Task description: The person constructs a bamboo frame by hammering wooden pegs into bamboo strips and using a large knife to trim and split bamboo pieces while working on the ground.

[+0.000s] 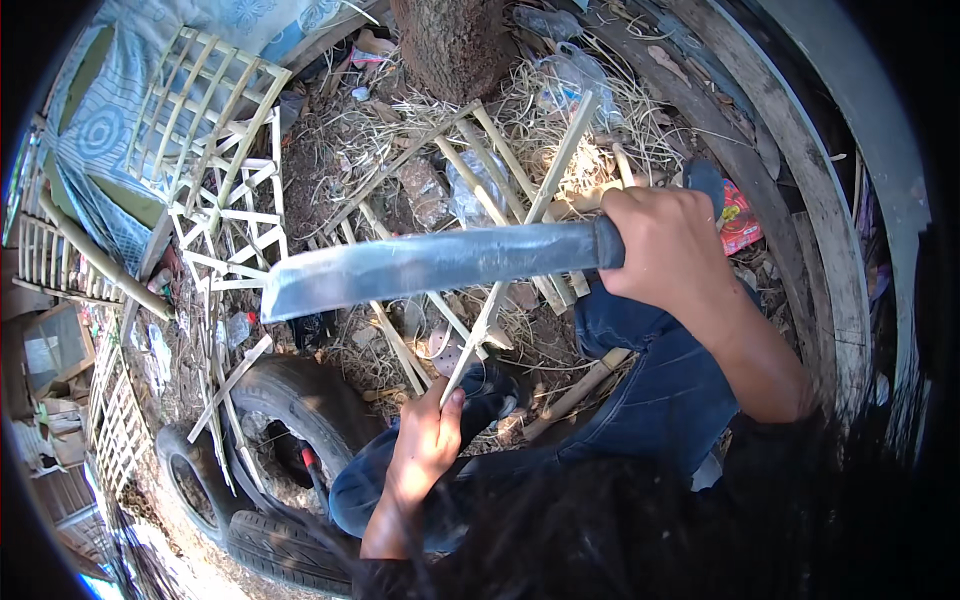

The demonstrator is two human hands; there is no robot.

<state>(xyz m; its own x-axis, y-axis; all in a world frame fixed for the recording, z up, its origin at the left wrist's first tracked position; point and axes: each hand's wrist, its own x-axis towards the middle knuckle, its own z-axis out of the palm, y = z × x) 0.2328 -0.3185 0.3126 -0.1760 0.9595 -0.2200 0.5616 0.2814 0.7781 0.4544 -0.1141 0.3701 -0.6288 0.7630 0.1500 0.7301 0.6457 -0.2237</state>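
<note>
My right hand (662,245) is closed around the dark handle of a machete (430,270). Its long, broad blade points left and lies across my view, crossing in front of a bamboo strip (562,158). The lower end of that strip is pinched in my left hand (428,438), and it slants up and to the right. Part of it is hidden by the blade, and I cannot tell whether the two touch. A split patch with pale fibres (485,335) shows on the strip below the blade. Beneath both hands lie several bamboo slats (395,172) forming a rough frame.
A tree trunk (452,45) rises at the far side amid bamboo shavings (640,85). Old tyres (300,405) lie at the lower left. Bamboo lattices (215,110) stand at the left near a patterned blue cloth (100,130). Planks (785,130) edge the right side.
</note>
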